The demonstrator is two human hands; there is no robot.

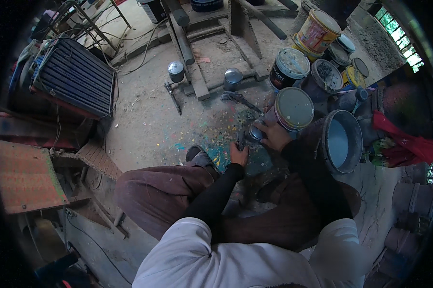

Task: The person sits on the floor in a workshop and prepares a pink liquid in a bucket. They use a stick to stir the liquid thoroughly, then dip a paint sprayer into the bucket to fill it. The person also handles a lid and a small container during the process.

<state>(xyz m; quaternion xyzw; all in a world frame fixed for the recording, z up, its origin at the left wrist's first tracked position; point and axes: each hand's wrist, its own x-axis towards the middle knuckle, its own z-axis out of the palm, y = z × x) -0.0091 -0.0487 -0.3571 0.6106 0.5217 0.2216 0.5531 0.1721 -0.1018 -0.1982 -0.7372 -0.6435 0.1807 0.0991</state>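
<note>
I sit on the floor with my left hand (239, 154) closed round the dark grip of a spray gun (241, 138). Its round silver cup (256, 130) is next to the large paint bucket, and the fingers of my right hand (276, 138) are closed on the cup's top and side. Farther off, a second spray gun (240, 99) lies near a lidded silver cup (233, 77). A third spray gun (174, 98) is to its left, below another silver cup (176, 71).
Paint buckets (293, 109) crowd my right, with a pail of pale liquid (339, 140) and a red cloth (403, 140) beyond. A metal frame (197, 77) lies ahead. A dark ribbed panel (75, 77) leans at left, above an orange board (29, 175). Paint spots the floor.
</note>
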